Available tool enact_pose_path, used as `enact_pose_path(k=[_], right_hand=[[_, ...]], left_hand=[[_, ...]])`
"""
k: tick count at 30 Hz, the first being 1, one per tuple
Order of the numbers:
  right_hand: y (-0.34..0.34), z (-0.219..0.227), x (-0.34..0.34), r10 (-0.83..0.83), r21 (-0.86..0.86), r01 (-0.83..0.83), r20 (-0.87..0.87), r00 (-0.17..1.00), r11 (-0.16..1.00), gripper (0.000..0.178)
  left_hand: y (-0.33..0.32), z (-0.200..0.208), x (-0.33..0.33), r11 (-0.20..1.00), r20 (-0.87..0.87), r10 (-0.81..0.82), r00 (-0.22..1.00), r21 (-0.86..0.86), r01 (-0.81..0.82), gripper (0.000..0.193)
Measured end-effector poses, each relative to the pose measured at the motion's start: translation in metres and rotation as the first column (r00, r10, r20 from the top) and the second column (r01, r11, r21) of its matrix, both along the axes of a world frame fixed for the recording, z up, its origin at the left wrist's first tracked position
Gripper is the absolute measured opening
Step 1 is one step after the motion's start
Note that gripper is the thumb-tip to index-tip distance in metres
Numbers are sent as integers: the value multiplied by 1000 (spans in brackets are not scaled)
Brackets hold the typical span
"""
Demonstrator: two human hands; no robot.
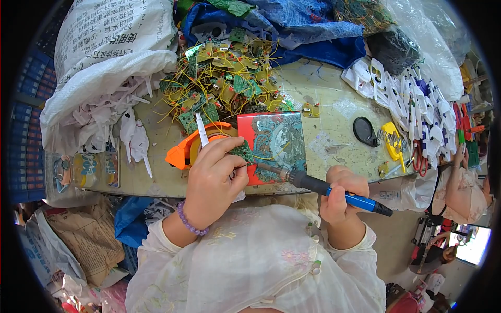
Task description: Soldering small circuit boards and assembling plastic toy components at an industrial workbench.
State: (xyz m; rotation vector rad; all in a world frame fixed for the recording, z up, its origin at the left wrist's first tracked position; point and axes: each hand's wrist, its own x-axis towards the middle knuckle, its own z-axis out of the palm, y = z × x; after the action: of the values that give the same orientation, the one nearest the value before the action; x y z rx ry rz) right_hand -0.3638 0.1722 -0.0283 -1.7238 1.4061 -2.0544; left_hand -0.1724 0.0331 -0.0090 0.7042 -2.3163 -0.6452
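Observation:
A blue and black soldering iron (339, 195) lies in my right hand (343, 194), which is closed round its blue grip. Its metal tip points left and meets the edge of a small green circuit board (241, 151). That board is pinched in the fingers of my left hand (218, 177), above the left side of a red and teal patterned box or book (274, 148). A white plastic stick-like part (201, 129) stands up just behind my left fingers. Beside them sits an orange tape dispenser (182, 151), partly hidden by the hand.
A heap of circuit boards with yellow wires (224, 78) lies at the back. White plastic pieces spill from a white sack (115, 73) at left. At right are a black magnifier (365, 131), a yellow tool (392, 140), red scissors (419, 160) and stacked white handles (425, 115).

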Motion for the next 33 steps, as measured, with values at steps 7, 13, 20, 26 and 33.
enact_pose_path(k=[7, 13, 20, 26, 33], right_hand=[[-7, 0, -4, 18, -67, -20, -31, 999, 998, 16], [-6, -4, -5, 47, -79, -49, -34, 998, 996, 18], [12, -8, -4, -169, -107, 191, 187, 968, 976, 20], [11, -17, -8, -297, -129, 322, 184, 937, 938, 23], [-1, -12, 13, -222, 35, 220, 252, 942, 975, 32]], left_hand=[[0, 0, 0, 1000, 2, -5, 1000, 19, 5, 10], [-1, 1, 0, 1000, 6, -8, 1000, 17, 8, 10], [-1, 2, 0, 1000, 14, -8, 1000, 6, 8, 10], [-1, 2, -1, 1000, 16, -20, 1000, -2, 20, 10], [0, 0, -1, 998, 14, -62, 998, 23, 62, 11]])
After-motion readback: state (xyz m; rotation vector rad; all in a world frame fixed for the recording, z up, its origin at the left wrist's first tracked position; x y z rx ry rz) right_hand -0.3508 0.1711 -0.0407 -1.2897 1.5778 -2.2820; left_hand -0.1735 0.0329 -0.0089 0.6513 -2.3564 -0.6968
